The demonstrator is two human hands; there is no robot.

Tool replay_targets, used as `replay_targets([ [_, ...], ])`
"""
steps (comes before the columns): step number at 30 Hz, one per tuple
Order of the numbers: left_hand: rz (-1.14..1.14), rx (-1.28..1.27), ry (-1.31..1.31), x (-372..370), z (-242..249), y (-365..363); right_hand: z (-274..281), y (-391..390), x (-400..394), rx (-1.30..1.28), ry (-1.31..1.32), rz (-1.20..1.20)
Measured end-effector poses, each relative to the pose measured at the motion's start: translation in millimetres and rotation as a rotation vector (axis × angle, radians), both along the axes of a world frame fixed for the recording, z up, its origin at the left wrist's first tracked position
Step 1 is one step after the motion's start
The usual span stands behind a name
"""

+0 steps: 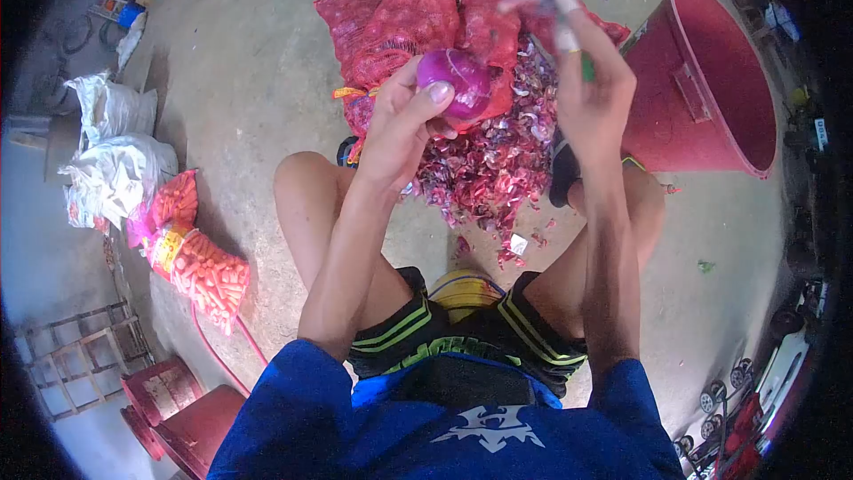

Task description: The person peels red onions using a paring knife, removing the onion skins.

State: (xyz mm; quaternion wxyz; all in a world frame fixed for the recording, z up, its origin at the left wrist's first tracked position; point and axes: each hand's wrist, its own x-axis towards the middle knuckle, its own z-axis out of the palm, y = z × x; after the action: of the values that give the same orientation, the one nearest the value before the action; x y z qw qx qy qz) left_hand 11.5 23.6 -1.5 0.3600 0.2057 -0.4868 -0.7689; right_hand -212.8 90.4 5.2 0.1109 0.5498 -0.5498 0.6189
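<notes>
My left hand (404, 120) is closed around a peeled purple-red onion (464, 71), with the thumb pressed on its near side. To the right and a little higher, my right hand (593, 80) is raised and its fingertips are smeared by motion. A bit of green shows at its palm, seemingly the handle of a small tool (587, 67) whose kind I cannot make out. Pale wrapping shows on some of its fingers. Below both hands, a heap of onion skins (489, 164) lies on the floor between my feet.
Red net sacks of onions (404, 27) stand ahead. A large red tub (653, 111) lies tipped at the right. On the left are white sacks (120, 169) and a bag of carrots (209, 271). Red containers (191, 409) stand lower left; wheeled items line the right edge.
</notes>
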Motion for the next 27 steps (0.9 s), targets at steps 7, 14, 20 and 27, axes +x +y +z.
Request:
replay_targets([
  [7, 0.241, -0.291, 0.016, -2.2, 6.0, -5.3, -8.6, 18.3, -14.1, 0.519, -0.244, 0.077],
  [14, 0.423, -0.604, -0.268, 3.0, 13.1, 0.4, 15.6, 34.0, 45.2, 0.426, -0.117, 0.395],
  [20, 0.481, -0.805, -0.160, 1.6, 0.5, -3.7, 4.2, 28.7, 49.0, 0.416, 0.008, 0.371],
  [27, 0.519, -0.923, -0.226, 4.2, 3.4, -3.4, -1.4, 29.1, 46.3, 0.384, 0.182, 0.327],
])
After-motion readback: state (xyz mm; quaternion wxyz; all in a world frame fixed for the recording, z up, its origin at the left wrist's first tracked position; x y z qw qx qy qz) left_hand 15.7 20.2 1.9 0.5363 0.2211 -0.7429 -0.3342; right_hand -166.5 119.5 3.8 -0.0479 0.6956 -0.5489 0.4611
